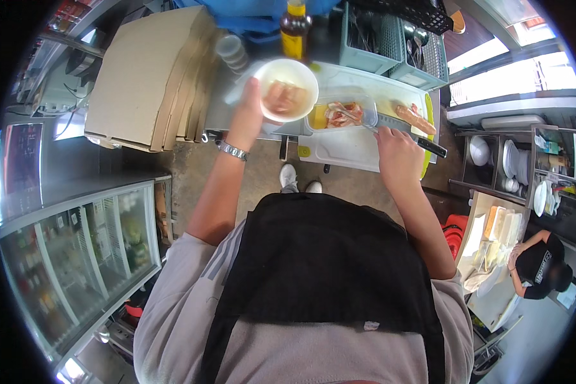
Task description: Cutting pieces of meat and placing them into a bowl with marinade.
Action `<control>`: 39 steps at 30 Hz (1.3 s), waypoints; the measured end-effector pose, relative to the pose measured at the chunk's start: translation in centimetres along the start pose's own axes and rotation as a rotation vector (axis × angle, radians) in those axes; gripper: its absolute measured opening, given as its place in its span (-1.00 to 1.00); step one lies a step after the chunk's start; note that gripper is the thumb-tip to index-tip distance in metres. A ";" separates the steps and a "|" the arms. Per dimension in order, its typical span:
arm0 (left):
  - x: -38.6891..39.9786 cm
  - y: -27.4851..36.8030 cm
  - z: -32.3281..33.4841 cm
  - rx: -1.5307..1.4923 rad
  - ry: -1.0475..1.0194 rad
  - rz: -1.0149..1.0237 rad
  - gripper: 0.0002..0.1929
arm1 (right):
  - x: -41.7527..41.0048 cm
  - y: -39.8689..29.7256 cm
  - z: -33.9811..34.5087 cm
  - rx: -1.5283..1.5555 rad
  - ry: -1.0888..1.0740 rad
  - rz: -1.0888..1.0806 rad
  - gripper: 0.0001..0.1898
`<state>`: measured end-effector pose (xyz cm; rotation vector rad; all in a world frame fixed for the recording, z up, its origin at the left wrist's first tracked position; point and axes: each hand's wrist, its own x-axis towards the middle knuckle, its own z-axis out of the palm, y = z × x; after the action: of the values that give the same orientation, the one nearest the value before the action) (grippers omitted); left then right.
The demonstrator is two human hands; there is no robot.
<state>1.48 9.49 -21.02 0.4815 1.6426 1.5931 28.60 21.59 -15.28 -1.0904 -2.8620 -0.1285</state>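
Observation:
My left hand [249,113] grips a white bowl [283,70] by its side, tilted so its inside faces me. Blurred pink pieces, apparently meat [284,98], lie in it. My right hand [401,153] holds a metal utensil [371,128], likely a fork, whose end reaches into a clear plastic container [368,103]. Reddish, fatty meat slices [343,115] sit there in yellowish liquid. The container stands on a white cutting board [338,150] with green ends. Close beyond my right hand lies a knife with a black handle [432,147], beside a sausage-like piece [415,119].
Stacked cardboard boxes [144,72] rise at the left. A dark bottle with a yellow label [295,33] and stacked plastic cups [231,50] stand behind the bowl. Cutlery baskets [372,60] border the board's back. At far right, a person [540,266] works at another table.

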 end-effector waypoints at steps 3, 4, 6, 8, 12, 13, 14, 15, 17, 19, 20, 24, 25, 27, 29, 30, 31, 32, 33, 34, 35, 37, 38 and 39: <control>-0.5 0.9 0.3 -0.024 -0.031 0.011 -0.38 | 0.0 0.3 -1.4 0.081 -0.034 0.062 -0.81; -0.7 1.1 0.3 -0.021 -0.036 0.010 -0.38 | 0.0 0.5 -1.7 0.110 -0.062 0.104 -0.80; -0.7 1.2 0.4 -0.018 -0.043 0.010 -0.38 | 0.0 1.1 -1.6 0.139 -0.083 0.113 -0.78; -0.6 1.1 0.4 -0.032 -0.043 0.003 -0.38 | 0.0 1.9 -1.5 0.167 -0.102 0.125 -0.77; -0.4 0.8 0.3 -0.020 -0.050 0.001 -0.38 | -0.1 2.6 -0.7 0.197 -0.088 0.130 -0.75; -0.6 1.0 0.5 -0.018 -0.045 0.004 -0.38 | -0.1 2.7 -0.6 0.203 -0.077 0.123 -0.75; -0.6 1.1 0.6 -0.016 -0.040 0.006 -0.38 | -0.1 2.7 -0.7 0.203 -0.077 0.125 -0.75; -0.6 1.0 0.6 -0.016 -0.039 0.007 -0.38 | 0.0 2.5 -0.7 0.196 -0.087 0.117 -0.75; -0.6 0.8 0.5 -0.016 -0.038 0.025 -0.38 | 0.2 2.2 -0.6 0.190 -0.096 0.108 -0.75; -0.7 0.8 0.5 -0.014 -0.033 0.027 -0.38 | 0.2 2.0 -0.5 0.168 -0.081 0.103 -0.77; -0.7 0.7 0.5 -0.011 -0.028 0.029 -0.38 | 0.3 1.9 -0.5 0.169 -0.081 0.102 -0.77; -0.2 -0.2 0.1 -0.001 -0.030 0.043 -0.37 | 0.5 1.8 -0.4 0.183 -0.033 0.073 -0.76; -0.1 -0.4 0.0 0.023 -0.021 0.036 -0.37 | 0.6 2.0 -0.3 0.189 -0.024 0.081 -0.76; -0.2 -0.3 0.0 0.047 -0.012 0.030 -0.37 | 0.5 2.4 -0.6 0.225 -0.012 0.103 -0.77; -0.3 0.1 0.3 0.034 -0.025 0.018 -0.37 | 0.4 2.9 -0.7 0.260 0.001 0.127 -0.77; -0.3 0.1 0.4 0.033 -0.025 0.020 -0.37 | 0.4 3.2 -0.6 0.328 -0.007 0.151 -0.77; -0.3 0.1 0.4 0.044 -0.038 0.028 -0.37 | 0.3 3.5 -0.6 0.395 -0.014 0.176 -0.78; -0.3 0.0 0.5 0.054 -0.051 0.035 -0.37 | 0.2 3.9 -0.7 0.394 -0.012 0.176 -0.78; -0.2 0.0 0.6 0.054 -0.052 0.039 -0.37 | 0.2 4.4 -0.7 0.481 -0.047 0.209 -0.79; -0.2 0.0 0.9 0.038 -0.060 0.020 -0.36 | 0.2 4.6 -0.8 0.569 -0.081 0.242 -0.79; -0.2 -0.1 1.2 0.023 -0.067 0.001 -0.35 | 0.2 4.7 -1.1 0.568 -0.077 0.241 -0.79; -0.2 -0.1 1.6 0.028 -0.095 -0.010 -0.35 | 0.4 4.9 -2.4 0.742 -0.109 0.289 -0.81; -0.2 -0.1 1.8 0.033 -0.121 -0.025 -0.36 | 0.6 4.9 -2.8 0.742 -0.106 0.288 -0.81; -0.4 0.0 2.2 0.033 -0.124 -0.022 -0.36 | 0.7 4.9 -3.1 0.787 -0.067 0.242 -0.81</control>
<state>3.33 10.70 -20.68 0.5661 1.5776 1.4918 31.48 25.37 -11.91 -1.2162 -2.3902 0.9632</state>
